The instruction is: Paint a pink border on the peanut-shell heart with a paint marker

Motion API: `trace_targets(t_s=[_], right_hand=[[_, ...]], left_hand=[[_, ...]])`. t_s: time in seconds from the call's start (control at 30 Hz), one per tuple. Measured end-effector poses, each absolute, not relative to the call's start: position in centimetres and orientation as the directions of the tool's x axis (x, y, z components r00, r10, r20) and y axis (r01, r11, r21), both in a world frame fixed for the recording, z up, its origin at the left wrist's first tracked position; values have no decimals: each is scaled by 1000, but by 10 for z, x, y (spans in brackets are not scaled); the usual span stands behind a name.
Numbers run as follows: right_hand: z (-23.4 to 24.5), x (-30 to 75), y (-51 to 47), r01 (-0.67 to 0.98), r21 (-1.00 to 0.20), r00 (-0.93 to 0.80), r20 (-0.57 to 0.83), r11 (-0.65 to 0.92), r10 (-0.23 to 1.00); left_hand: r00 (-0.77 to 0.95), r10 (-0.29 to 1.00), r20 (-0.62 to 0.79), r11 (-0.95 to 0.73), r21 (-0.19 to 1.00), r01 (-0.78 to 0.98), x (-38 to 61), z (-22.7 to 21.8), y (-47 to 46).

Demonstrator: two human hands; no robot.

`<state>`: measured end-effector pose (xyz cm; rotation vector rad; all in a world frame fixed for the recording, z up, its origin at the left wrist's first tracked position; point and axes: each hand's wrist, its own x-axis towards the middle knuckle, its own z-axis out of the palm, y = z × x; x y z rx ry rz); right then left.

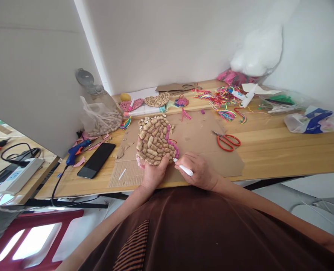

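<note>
A heart-shaped craft piece point(154, 142) covered with peanut shells on a pink base lies on a sheet of cardboard point(200, 150) at the table's near edge. My left hand point(153, 174) grips its near edge, thumb on the shells. My right hand point(198, 171) is closed round a white glue stick point(183, 167), whose tip touches the pink rim at the piece's right side.
Red-handled scissors point(228, 140) lie on the cardboard to the right. A black phone point(96, 160) and a blue glue gun point(75, 149) are at the left, beside a bag of peanuts point(102, 119). Other heart pieces point(157, 99), coloured strings point(222, 98) and plastic bags point(310, 121) fill the back.
</note>
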<state>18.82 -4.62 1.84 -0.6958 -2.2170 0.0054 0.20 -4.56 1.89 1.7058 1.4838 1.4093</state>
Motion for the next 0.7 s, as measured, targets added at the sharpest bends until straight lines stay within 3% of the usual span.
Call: trace_targets(t_s=[0.1,0.23,0.47,0.6,0.7], right_hand=[[18,188,-46,510,-136,-558,699,850,447],[20,189,-47,539,-107,-553,703,835,447],[23,187,-49,483,-206,-520,715,851,468],[23,187,-49,542,-197,-485,720,817,496],[23,188,-50,541,-268,-426,730,797,535]], left_hand=[[-118,925,361,-284,864,416,3,19,-46],[-126,922,366,-288,866,409,4,19,-46],[-113,922,371,-289,851,439,3,20,-48],[-111,924,366,-286,853,437,3,20,-49],[-104,920,377,-304,857,416,4,20,-49]])
